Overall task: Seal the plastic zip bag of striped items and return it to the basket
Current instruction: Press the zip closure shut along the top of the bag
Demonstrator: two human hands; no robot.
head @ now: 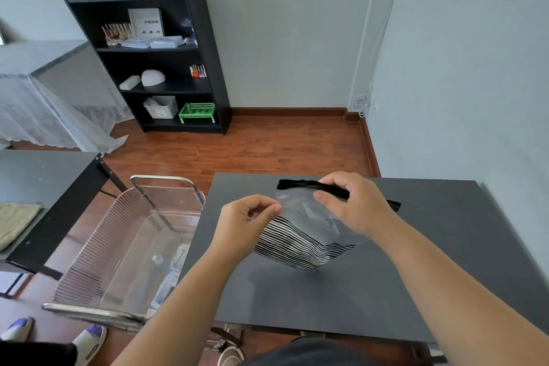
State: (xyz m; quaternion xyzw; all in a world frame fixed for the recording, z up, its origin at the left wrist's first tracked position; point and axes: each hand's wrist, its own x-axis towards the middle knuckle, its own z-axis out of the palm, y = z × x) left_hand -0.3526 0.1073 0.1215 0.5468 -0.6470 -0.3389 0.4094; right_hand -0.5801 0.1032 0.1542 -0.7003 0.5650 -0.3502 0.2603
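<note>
A clear plastic zip bag [303, 214] with a black zip strip along its top is held up over the dark table [326, 300]. Black-and-white striped items [294, 244] fill its lower part, and a bottom corner rests near the table top. My left hand [246, 223] pinches the bag's left edge below the strip. My right hand [353, 205] pinches the black strip near its middle. The wire basket [98, 252] stands on the floor to the left of the table, with several clear and white packets inside.
A second dark table [44, 187] with a tan cloth stands at the left. A black bookshelf [157, 62] with a green crate stands against the far wall. Wooden floor lies between. Shoes show at the bottom left.
</note>
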